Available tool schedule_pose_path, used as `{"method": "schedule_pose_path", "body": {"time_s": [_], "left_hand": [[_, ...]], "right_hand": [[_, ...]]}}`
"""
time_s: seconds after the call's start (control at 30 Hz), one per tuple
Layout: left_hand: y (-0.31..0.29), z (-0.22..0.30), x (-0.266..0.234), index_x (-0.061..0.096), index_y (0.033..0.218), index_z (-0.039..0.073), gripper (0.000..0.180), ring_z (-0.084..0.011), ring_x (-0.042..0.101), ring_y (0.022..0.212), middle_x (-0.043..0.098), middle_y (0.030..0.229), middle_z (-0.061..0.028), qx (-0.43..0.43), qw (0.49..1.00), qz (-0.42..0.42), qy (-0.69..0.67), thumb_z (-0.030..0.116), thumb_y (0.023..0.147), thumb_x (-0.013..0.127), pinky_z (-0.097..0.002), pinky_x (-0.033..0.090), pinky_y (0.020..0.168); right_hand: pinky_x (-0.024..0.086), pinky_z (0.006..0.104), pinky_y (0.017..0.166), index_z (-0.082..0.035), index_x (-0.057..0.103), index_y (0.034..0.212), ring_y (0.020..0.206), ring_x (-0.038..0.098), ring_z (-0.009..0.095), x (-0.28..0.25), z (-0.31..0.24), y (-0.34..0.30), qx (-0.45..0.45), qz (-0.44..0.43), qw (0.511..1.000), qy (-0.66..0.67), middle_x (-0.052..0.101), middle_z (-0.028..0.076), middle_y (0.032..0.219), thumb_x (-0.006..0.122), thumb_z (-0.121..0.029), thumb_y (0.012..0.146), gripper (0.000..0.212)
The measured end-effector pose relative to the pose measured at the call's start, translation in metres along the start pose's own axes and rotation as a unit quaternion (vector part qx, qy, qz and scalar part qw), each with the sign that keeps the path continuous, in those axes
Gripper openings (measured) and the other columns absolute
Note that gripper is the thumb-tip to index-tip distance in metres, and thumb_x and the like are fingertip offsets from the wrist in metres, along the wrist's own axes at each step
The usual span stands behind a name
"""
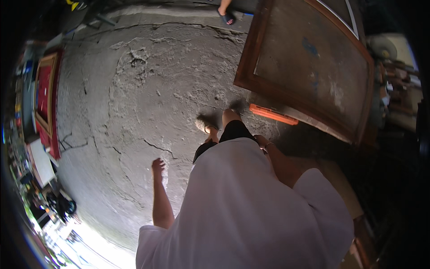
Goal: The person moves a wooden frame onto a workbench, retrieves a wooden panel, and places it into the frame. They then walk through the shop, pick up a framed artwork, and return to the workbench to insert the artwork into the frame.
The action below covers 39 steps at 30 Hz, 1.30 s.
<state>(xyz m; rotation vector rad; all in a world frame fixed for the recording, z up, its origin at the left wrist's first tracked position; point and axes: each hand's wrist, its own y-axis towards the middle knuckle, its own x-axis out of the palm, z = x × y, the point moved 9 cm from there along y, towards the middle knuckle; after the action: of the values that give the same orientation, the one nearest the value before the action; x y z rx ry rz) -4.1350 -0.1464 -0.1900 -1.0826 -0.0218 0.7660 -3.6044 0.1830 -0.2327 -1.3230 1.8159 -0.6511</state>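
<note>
— Head view: what do the hands show?

— The left hand hangs at the person's side over the cracked concrete floor. Its fingers are loosely curled and it has hold of nothing. The right hand lies close against the hip, partly hidden by the white shirt; a thin bracelet sits at the wrist. Whether that hand is open or closed I cannot tell, and I see nothing in it.

— What is nearest to them?

— Just ahead of the right hand an orange bar lies on the floor, along the lower edge of a large wooden-framed panel. The panel's face is dull grey-brown with a blue smear and pale patches, and it fills the upper right of the view. The bar and the right hand are near but apart.

— And below the person?

— One foot in a light sandal is planted on the concrete, the other leg beside it, with black shorts above.

— Anything further off?

— At the left rim a red framed panel stands along the wall, well apart from the left hand, with cluttered things below it too small to tell. At the top edge, another person's foot in a dark slipper rests on the floor.
</note>
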Motion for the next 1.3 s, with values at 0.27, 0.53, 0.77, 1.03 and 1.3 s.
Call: {"method": "schedule_pose_path", "body": {"time_s": [0.27, 0.53, 0.77, 1.03, 1.3], "left_hand": [[0.124, 0.269, -0.012, 0.053, 0.126, 0.014, 0.041, -0.023, 0.063, 0.098, 0.064, 0.116, -0.0079, 0.069, 0.992, -0.002, 0.102, 0.041, 0.094, 0.051, -0.0417, 0.047, 0.082], [0.062, 0.396, 0.223, 0.056, 0.125, 0.016, 0.039, -0.0169, 0.065, 0.094, 0.066, 0.11, -0.0038, 0.24, 0.881, -0.284, 0.291, 0.04, 0.096, 0.056, -0.0314, 0.047, 0.079], [0.053, 0.473, 0.314, 0.057, 0.124, 0.011, 0.04, -0.0177, 0.065, 0.093, 0.066, 0.11, -0.0076, 0.171, 0.888, -0.311, 0.293, 0.041, 0.097, 0.052, -0.0324, 0.049, 0.079], [0.107, 0.596, 0.45, 0.058, 0.12, 0.009, 0.037, -0.0189, 0.066, 0.091, 0.066, 0.108, -0.0089, 0.155, 0.853, -0.382, 0.321, 0.038, 0.098, 0.05, -0.0335, 0.049, 0.078], [0.088, 0.735, 0.618, 0.057, 0.118, 0.008, 0.04, -0.0183, 0.064, 0.09, 0.066, 0.109, -0.0086, 0.217, 0.754, -0.508, 0.355, 0.041, 0.098, 0.048, -0.0328, 0.048, 0.079]], "right_hand": [[0.047, 0.0337, 0.089, 0.002, 0.062, 0.12, 0.102, 0.06, 0.018, 0.04, -0.024, 0.022, 0.161, 0.116, 0.829, 0.522, 0.066, 0.011, 0.113, 0.048, -0.013, 0.097, 0.031], [0.05, 0.0336, 0.073, 0.003, 0.064, 0.11, 0.083, 0.064, 0.019, 0.003, -0.056, 0.111, 0.15, 0.169, 0.75, 0.622, 0.07, 0.013, 0.098, 0.05, -0.039, 0.097, 0.046], [0.038, 0.023, 0.048, -0.006, 0.061, 0.099, 0.055, 0.049, 0.009, -0.055, -0.087, 0.096, 0.154, 0.2, 0.696, 0.672, 0.062, 0.003, 0.076, 0.054, -0.043, 0.095, 0.038], [0.045, 0.0276, 0.05, -0.005, 0.059, 0.104, 0.062, 0.063, 0.014, -0.035, -0.125, 0.077, 0.3, 0.297, 0.602, 0.678, 0.066, 0.007, 0.081, 0.053, -0.043, 0.095, 0.04], [0.052, 0.0306, 0.067, -0.002, 0.063, 0.084, 0.066, 0.066, 0.015, -0.211, -0.276, 0.04, 0.153, 0.222, 0.801, 0.534, 0.069, 0.007, 0.074, 0.055, -0.037, 0.096, 0.038]]}}
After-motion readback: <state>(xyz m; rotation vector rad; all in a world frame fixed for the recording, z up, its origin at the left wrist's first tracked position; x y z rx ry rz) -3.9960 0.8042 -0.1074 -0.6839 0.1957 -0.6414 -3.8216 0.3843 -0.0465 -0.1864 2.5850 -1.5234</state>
